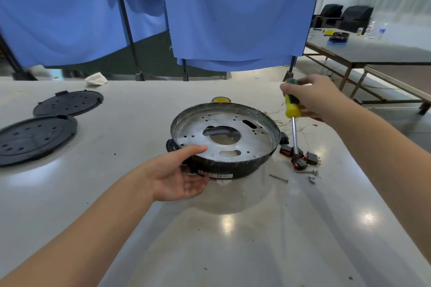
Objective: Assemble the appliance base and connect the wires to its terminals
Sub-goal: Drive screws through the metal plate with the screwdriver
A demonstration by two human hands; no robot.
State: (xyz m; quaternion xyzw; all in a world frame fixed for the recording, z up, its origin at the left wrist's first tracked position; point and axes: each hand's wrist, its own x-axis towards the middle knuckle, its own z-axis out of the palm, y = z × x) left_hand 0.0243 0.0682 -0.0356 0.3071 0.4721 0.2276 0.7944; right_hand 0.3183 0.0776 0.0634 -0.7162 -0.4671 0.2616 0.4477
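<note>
I steady the upturned appliance base [225,140] at the middle of the grey tabletop [233,228], my left hand [179,175] cupped against its near-left side, thumb laid over the metal rim, fingers loosely spread beneath the black band. My right hand [310,98] is wrapped around the yellow-and-green handle of a screwdriver [292,119], held upright just right of the base, its tip down among the red rocker switches [297,157] lying there. Loose screws [307,175] sit just in front of the switches, and thin wires [286,121] trail on the tabletop behind them. Two black perforated cover plates [37,137] wait well apart at the far left. I judge the work to be at an early stage: the metal plate inside the base shows open holes, and nothing looks wired yet. The next move probably calls for picking up a screw or switch, seating it in the base, and holding the shell firm while the driver turns.
</note>
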